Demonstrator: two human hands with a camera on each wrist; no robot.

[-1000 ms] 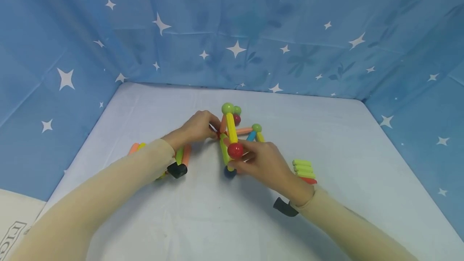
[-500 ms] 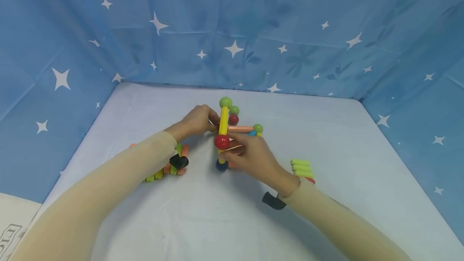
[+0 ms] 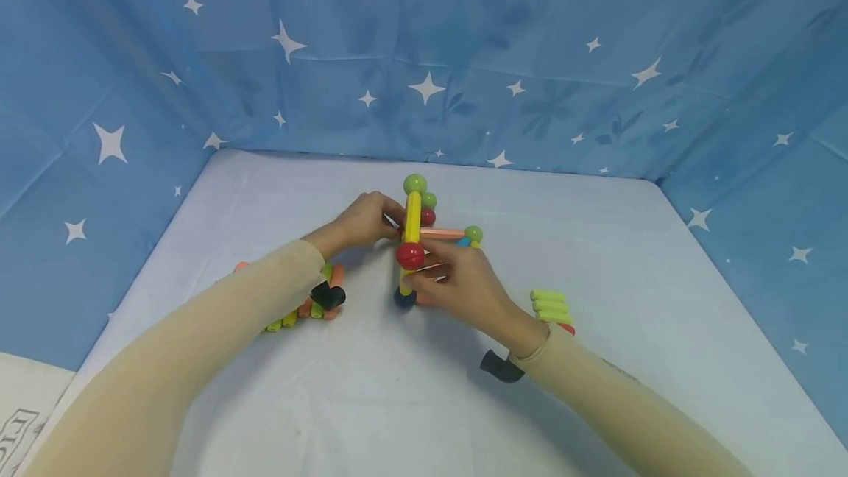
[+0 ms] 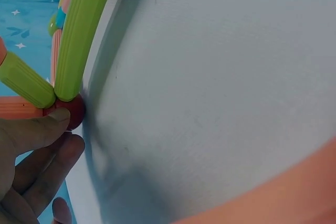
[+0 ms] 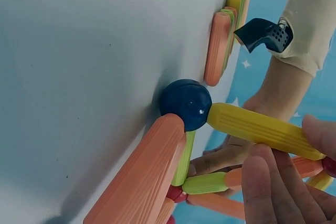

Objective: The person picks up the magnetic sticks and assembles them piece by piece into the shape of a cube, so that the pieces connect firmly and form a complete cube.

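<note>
At frame centre my right hand point(image 3: 464, 287) pinches the red ball point(image 3: 410, 255) and yellow rod point(image 3: 412, 218) of the stick-and-ball frame point(image 3: 430, 238) on the table point(image 3: 596, 256), seemingly steadying it, while just beyond, my left hand point(image 3: 361, 221) grips its far corner.

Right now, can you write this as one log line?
left hand: pinches red ball | right hand: holds yellow rod | dark blue ball: on table

Left hand point(image 4: 26, 156) fingers point(image 4: 37, 129) pinch red ball point(image 4: 73, 111) under green rods point(image 4: 79, 35)
</note>
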